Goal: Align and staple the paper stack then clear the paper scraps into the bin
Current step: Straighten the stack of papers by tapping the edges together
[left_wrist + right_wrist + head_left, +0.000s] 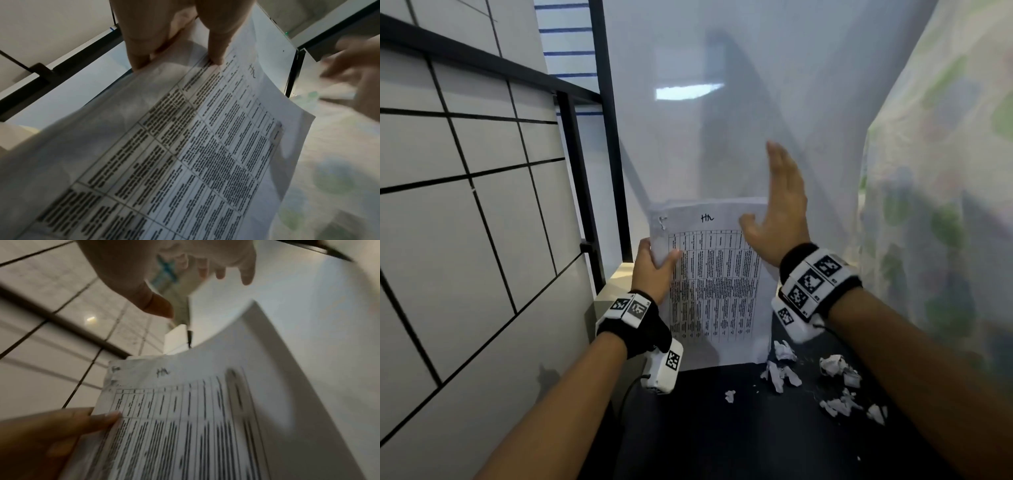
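Dark tabletop [705, 428], left hand [652, 270] pinching paper stack [717, 291]

Table print on paper stack [714, 284] too small to read, right hand [353, 78] motion-blurred, stack's lower end cut off

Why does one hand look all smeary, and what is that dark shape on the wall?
Left wrist view: the right hand is smeared by motion blur. Right wrist view: the paper stack is blurred, its print streaked. Head view: a hand-shaped shadow falls on the wall, with a bright glare patch beside it.
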A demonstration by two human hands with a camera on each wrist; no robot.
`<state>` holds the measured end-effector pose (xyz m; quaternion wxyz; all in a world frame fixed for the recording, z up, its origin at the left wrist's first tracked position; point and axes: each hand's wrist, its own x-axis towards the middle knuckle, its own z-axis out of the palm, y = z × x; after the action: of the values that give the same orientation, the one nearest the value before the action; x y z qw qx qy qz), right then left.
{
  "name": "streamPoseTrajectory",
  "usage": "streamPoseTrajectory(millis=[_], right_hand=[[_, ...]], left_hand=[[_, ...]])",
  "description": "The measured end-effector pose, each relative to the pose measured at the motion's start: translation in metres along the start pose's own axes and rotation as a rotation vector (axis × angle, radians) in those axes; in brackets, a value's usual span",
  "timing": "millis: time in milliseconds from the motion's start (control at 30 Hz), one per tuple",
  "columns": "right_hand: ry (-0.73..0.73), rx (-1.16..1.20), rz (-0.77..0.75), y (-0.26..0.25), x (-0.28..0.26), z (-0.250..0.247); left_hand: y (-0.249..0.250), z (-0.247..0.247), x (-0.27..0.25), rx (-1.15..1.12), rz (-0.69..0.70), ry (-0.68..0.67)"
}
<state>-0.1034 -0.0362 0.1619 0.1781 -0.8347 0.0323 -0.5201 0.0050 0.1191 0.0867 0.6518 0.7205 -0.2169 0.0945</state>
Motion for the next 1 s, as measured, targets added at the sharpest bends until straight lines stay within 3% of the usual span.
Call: streamPoseTrajectory(millis=[100,200,233,333,367,467,533,633,700,767,900,1000], right_hand=[[-0.215,-0.218,-0.244,-0.030,0.016,0.000],[-0.732,-0.306,-0.243,-0.046,0.018,0.013],[-0.820,-0.318,-0.235,-0.050,0.018,0.018],[-0.654,-0.242,-0.269,-0.058,0.022,0.027],[-0.654,-0.241,-0.280,-0.061,0.022,0.030],[-0.866,-0.303,-0.292,-0.063,0.019,0.036],[-0.754,-0.208,-0.241,-0.057,0.017,0.030],[-0.424,-0.054,-0.026,-0.032,0.013,0.014],[-0.293,-0.068,0.146,-0.001,0.003,0.006],[-0.253,0.034,0.330,0.028,-0.009,0.003],[-0.338,0.662,0.758,0.053,-0.028,0.012],[-0.217,0.619,0.744,0.044,-0.031,0.024]], left_hand=[[0.000,0.001,0.000,-0.005,-0.003,-0.021],[0.000,0.001,-0.002,0.022,0.017,-0.042],[-0.001,0.001,-0.002,0.026,0.026,-0.043],[0.001,0.001,-0.002,0.055,0.050,-0.058],[0.002,0.001,-0.002,0.044,0.054,-0.066],[0.008,0.000,-0.005,-0.003,0.058,-0.084],[0.010,0.001,-0.007,0.004,0.042,-0.058],[0.013,-0.003,-0.004,-0.014,-0.034,0.005],[0.017,-0.009,-0.002,-0.027,-0.040,0.035],[0.022,-0.016,0.002,-0.025,-0.024,0.045],[0.034,-0.023,0.008,-0.094,0.020,-0.006],[0.040,-0.020,0.006,-0.043,0.063,-0.040]])
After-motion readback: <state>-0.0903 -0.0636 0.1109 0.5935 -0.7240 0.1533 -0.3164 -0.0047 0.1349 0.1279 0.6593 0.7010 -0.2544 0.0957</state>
